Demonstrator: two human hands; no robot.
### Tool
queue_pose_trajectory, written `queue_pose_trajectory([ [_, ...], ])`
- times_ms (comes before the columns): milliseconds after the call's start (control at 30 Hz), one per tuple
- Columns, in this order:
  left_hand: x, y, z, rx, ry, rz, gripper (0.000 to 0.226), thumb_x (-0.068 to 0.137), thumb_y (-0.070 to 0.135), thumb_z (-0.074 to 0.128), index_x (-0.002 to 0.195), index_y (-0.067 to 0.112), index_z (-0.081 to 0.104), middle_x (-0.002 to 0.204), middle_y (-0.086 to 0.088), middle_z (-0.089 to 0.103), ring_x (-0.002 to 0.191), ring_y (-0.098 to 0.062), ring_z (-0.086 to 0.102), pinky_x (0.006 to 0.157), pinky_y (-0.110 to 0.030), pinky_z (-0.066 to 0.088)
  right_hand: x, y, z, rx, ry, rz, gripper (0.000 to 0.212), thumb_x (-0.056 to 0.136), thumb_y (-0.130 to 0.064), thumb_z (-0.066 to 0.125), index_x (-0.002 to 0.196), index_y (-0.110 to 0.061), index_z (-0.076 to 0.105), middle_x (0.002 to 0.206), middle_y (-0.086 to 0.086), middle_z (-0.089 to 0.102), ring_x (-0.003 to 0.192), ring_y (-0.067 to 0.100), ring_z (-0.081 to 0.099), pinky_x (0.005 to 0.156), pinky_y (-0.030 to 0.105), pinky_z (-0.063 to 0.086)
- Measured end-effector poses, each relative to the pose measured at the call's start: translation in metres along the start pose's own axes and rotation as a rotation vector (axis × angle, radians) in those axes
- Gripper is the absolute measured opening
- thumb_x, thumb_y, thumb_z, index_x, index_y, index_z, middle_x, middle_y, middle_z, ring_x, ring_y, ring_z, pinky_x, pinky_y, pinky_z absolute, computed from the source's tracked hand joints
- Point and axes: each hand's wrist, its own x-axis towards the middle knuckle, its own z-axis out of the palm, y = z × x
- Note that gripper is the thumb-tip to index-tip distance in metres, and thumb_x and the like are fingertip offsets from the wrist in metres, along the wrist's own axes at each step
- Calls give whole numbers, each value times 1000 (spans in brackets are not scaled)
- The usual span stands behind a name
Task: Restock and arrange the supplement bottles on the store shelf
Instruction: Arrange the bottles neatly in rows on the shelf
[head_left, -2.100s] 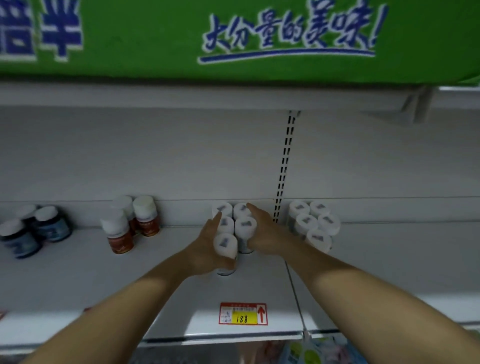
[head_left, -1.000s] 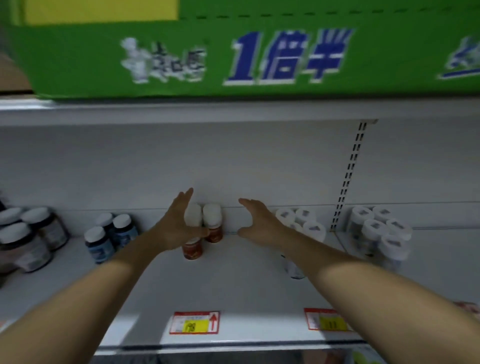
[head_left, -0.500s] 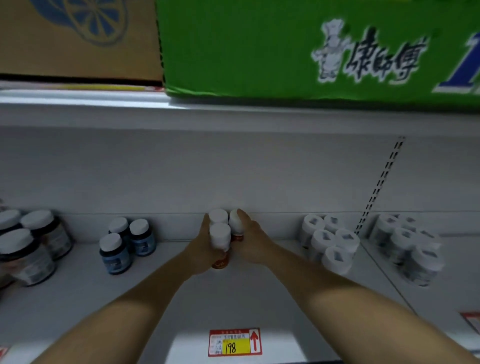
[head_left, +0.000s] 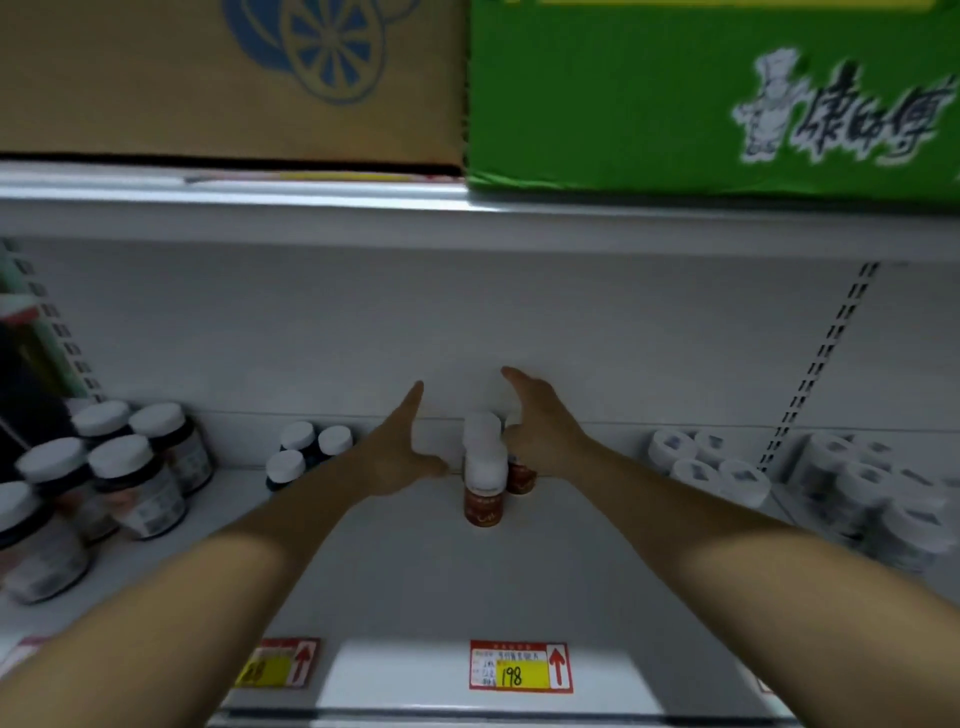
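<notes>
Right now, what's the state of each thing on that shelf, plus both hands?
left hand: open, fingers straight, left of the red-brown bottles
right hand: open, at the cluster's right side
red-brown bottles: upright, capped, clustered, not gripped
small blue bottles: upright, capped
large dark jars: upright, capped
white bottles: standing, capped, packed together
price tag: on shelf edge, reads 198

Three small red-brown bottles (head_left: 484, 488) with white caps stand upright in a tight cluster at the middle of the white shelf (head_left: 467, 582), near its back wall, one in front and two behind. Well to their left stand three little dark blue bottles (head_left: 306, 457), also white-capped, then a bunch of bigger dark jars (head_left: 130, 483). Off to the right, all-white bottles (head_left: 711, 467) stand packed close, with a second white group (head_left: 878, 499) beyond them.
</notes>
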Motion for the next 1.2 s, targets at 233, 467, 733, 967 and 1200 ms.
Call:
queue_pose_trajectory([
  [233, -30, -50, -97, 69, 114, 34, 103, 79, 21, 72, 148, 24, -3, 157, 5, 0, 144, -14, 8, 110, -22, 14, 8, -81, 61, 6, 15, -130, 64, 92, -12, 50, 148, -17, 19, 149, 11, 26, 135, 25, 30, 108, 26, 24],
  [467, -55, -125, -135, 35, -19, -108, 109, 76, 25, 74, 148, 24, -8, 157, 3, 2, 145, -20, 10, 113, -35, 23, 20, -127, 145, 41, -55, 40, 70, 91, -18, 54, 148, -24, 14, 150, 10, 25, 132, 26, 36, 102, 27, 32],
  [733, -51, -132, -115, 9, -74, -48, 84, 86, 11, 63, 146, 15, 5, 144, -1, 31, 135, -25, 33, 77, -8, 33, 24, -124, 196, 35, -120, 160, 72, 91, -17, 52, 149, -23, 9, 147, 15, 29, 128, 34, 40, 106, 39, 36],
  [967, -42, -134, -105, 27, -23, -19, 83, 88, 8, 58, 146, 21, -1, 121, 2, 37, 100, -12, 41, 54, 1, 38, 38, -111, 203, 80, -131, 191, 75, 92, -14, 52, 150, -21, 5, 151, 12, 19, 135, 31, 31, 110, 35, 28],
  [1200, -40, -131, -109, 19, -79, -41, 88, 86, 6, 61, 146, 18, -2, 149, -3, 24, 135, -20, 32, 88, -20, 36, 45, -107, 193, 78, -139, 144, 73, 88, -13, 54, 148, -22, 14, 149, 14, 27, 131, 31, 38, 109, 40, 34],
])
